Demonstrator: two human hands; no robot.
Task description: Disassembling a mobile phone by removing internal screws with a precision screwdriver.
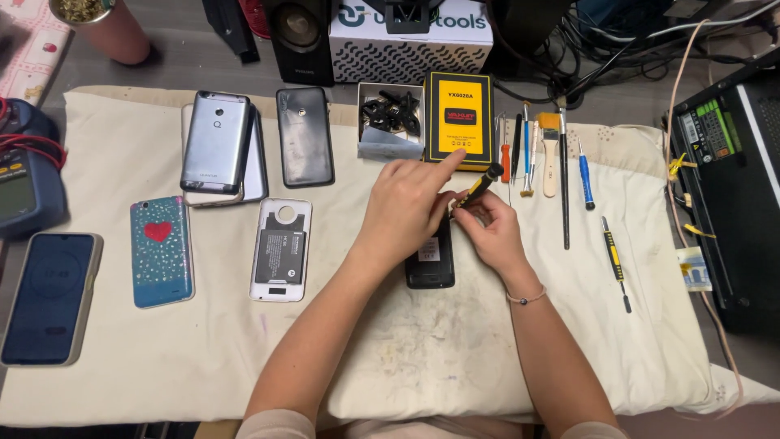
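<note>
A small black phone (pixel 431 264) lies back-up on the cream cloth (pixel 162 358) in the middle. My right hand (pixel 491 232) grips a black and yellow screwdriver (pixel 481 184) with its tip down at the phone's top end. My left hand (pixel 404 207) rests over the phone's upper part, index finger stretched toward the screwdriver's top, near a yellow and black tool case (pixel 460 119). Most of the phone's top end is hidden by both hands.
Left lie a white opened phone (pixel 280 249), a black phone (pixel 305 136), stacked silver phones (pixel 217 146), a blue heart-case phone (pixel 161 250) and a dark phone (pixel 50 297). Right lie screwdrivers, a brush (pixel 551 154) and a pry tool (pixel 615 260). A meter (pixel 20 179) sits far left.
</note>
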